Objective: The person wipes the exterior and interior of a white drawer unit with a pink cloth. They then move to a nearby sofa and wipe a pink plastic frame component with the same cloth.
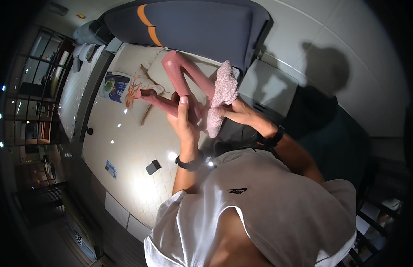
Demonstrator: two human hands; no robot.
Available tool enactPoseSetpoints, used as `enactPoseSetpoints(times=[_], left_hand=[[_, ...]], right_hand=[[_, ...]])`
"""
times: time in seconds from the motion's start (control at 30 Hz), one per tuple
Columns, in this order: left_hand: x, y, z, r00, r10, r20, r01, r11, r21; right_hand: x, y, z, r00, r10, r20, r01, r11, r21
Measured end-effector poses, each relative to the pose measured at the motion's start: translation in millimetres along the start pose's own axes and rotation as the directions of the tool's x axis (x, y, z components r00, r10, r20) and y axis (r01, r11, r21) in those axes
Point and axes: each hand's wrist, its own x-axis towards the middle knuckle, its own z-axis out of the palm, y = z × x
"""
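Observation:
My left hand is wrapped around a smooth pink figure with limb-like tubes, its thumb lying along the top. One tube folds in a sharp bend, and a thinner one points left. My right hand pinches a fluffy pale-pink fabric piece, shaped like a sock, beside the figure. The far end of the bent tube passes behind this fabric, so whether it goes inside cannot be told. Both hands hold these things above the near side of a cream quilted mattress.
A cushion with an orange coral print and a dark-blue printed sheet lie by the pillows. A small black box and a blue card rest on the mattress. The padded grey headboard and a bedside cabinet stand beyond.

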Motion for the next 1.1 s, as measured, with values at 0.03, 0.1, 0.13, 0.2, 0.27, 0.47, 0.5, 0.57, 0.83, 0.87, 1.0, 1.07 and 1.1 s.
enactPoseSetpoints(times=[0.03, 0.1, 0.13, 0.2, 0.27, 0.47, 0.5, 0.57, 0.83, 0.87, 1.0, 1.07, 1.1], left_hand=[[-8.8, -6.0, 14.2, 1.0, -0.021, 0.0, 0.021, 1.0, -0.006], [-24.3, -10.4, 44.9, 0.997, -0.071, 0.037, 0.069, 0.996, 0.057], [-32.5, -13.7, 59.7, 0.993, -0.099, 0.061, 0.093, 0.991, 0.097], [-42.2, -27.0, 76.0, 0.984, -0.125, 0.127, 0.093, 0.969, 0.228], [-57.4, -36.1, 92.8, 0.968, -0.163, 0.19, 0.097, 0.944, 0.315], [-83.9, -39.0, 148.4, 0.925, -0.259, 0.278, 0.162, 0.931, 0.327], [-86.1, -34.8, 158.4, 0.918, -0.302, 0.256, 0.238, 0.938, 0.253], [-89.3, -23.6, 181.8, 0.878, -0.388, 0.279, 0.367, 0.922, 0.127], [-72.4, -40.0, 181.9, 0.848, -0.42, 0.324, 0.392, 0.907, 0.153], [-70.0, -41.7, 182.8, 0.852, -0.412, 0.323, 0.385, 0.911, 0.148], [-57.2, -51.7, 182.7, 0.885, -0.336, 0.323, 0.309, 0.942, 0.134], [-45.4, -60.1, 175.1, 0.914, -0.232, 0.333, 0.188, 0.969, 0.161], [-42.5, -48.3, 179.3, 0.931, -0.191, 0.311, 0.132, 0.971, 0.2]], right_hand=[[-15.7, -4.0, -14.0, 0.996, -0.042, 0.078, 0.041, 0.999, 0.013], [-47.3, -18.9, -40.9, 0.999, 0.046, 0.018, -0.042, 0.986, -0.162], [-61.5, -22.9, -53.9, 0.997, 0.078, -0.017, -0.08, 0.973, -0.217], [-83.6, -31.5, -81.2, 0.961, 0.274, -0.04, -0.277, 0.948, -0.157], [-99.6, -31.5, -102.0, 0.982, 0.073, -0.177, -0.107, 0.975, -0.196], [-120.8, -55.0, -141.3, 0.877, -0.08, -0.474, 0.101, 0.995, 0.018], [-122.7, -53.4, -138.1, 0.857, -0.102, -0.505, 0.158, 0.985, 0.069], [-128.0, -46.3, -136.7, 0.821, -0.098, -0.563, 0.184, 0.978, 0.099], [-145.4, -54.2, -159.6, 0.958, 0.008, -0.286, -0.019, 0.999, -0.037], [-144.7, -55.4, -163.2, 0.967, 0.014, -0.255, -0.037, 0.996, -0.085], [-127.3, -47.7, -161.8, 0.925, -0.085, -0.37, 0.004, 0.977, -0.213], [-108.5, -37.3, -152.4, 0.87, -0.116, -0.479, -0.006, 0.969, -0.246], [-95.5, -38.7, -147.7, 0.856, -0.13, -0.5, -0.042, 0.947, -0.319]])
